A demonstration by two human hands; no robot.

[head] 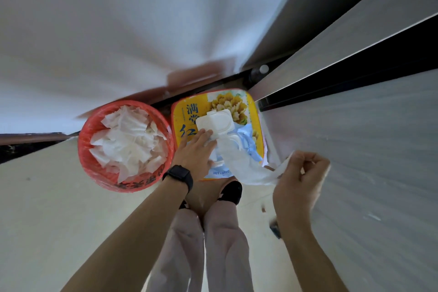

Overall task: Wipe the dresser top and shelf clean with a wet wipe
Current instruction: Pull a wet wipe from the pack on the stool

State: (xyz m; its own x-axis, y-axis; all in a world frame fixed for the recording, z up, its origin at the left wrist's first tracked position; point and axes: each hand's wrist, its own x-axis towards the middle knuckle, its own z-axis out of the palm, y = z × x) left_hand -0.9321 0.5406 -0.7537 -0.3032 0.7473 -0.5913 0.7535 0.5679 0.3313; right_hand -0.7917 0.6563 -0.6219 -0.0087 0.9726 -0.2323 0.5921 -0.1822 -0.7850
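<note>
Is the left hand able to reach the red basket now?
Probably yes: the red basket stands open just beside the left hand, nothing between them, though that hand presses the wipe pack.

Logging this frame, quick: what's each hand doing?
Left hand: open, straight fingers pressing the wipe pack.
Right hand: closed, pinching the wet wipe.

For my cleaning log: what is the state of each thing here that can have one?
Wipe pack lid: flipped open.
Wet wipe: partly pulled from the wipe pack.
Right hand: pinches the wet wipe.
Left hand: presses the wipe pack, fingers straight.
Red basket: full of crumpled white paper.
</note>
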